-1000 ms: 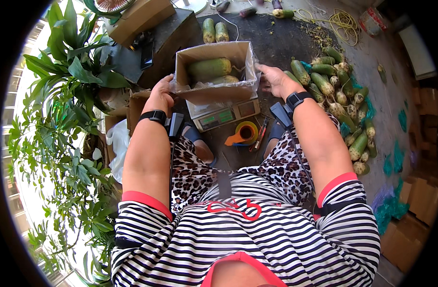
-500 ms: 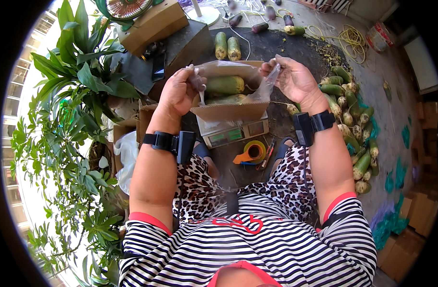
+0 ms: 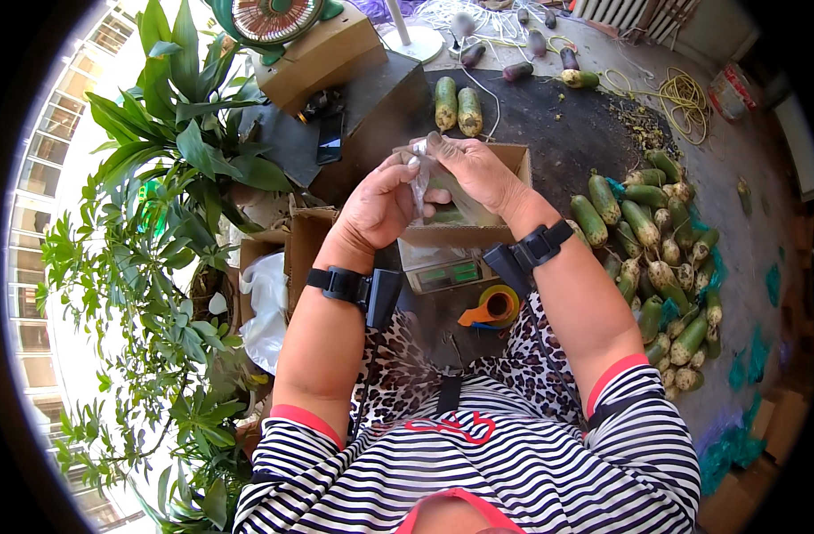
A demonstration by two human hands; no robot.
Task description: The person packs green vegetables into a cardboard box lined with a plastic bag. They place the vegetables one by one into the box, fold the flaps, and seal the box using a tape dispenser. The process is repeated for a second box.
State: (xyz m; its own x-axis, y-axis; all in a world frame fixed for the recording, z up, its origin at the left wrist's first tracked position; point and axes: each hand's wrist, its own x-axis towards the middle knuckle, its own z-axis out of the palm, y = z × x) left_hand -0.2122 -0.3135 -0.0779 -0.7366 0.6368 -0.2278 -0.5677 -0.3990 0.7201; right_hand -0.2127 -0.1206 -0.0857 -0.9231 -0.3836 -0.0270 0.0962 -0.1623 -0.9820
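An open cardboard box [image 3: 467, 235] stands on a scale [image 3: 450, 275] in front of me, lined with a clear plastic bag [image 3: 472, 201]. Over its left part my hands have come together at the bag's mouth. My left hand [image 3: 380, 201] is closed on the gathered plastic. Just to its right, my right hand [image 3: 480, 174] pinches the bag as well, thumb and fingers pressed together. Through the film a green shape shows dimly; hands and plastic hide most of the box's contents.
Many green radishes [image 3: 665, 271] lie heaped to the right, and two more radishes [image 3: 469, 112] lie beyond the box. An orange tape roll [image 3: 497, 307] sits near my feet. At the left are leafy plants [image 3: 180, 343], a phone [image 3: 330, 138] and a fan [image 3: 274, 18].
Both hands have moved inward from the box's two sides and now meet, drawing the bag's edges together. The green radishes inside, plainly visible before, are now mostly covered. The whole view has shifted.
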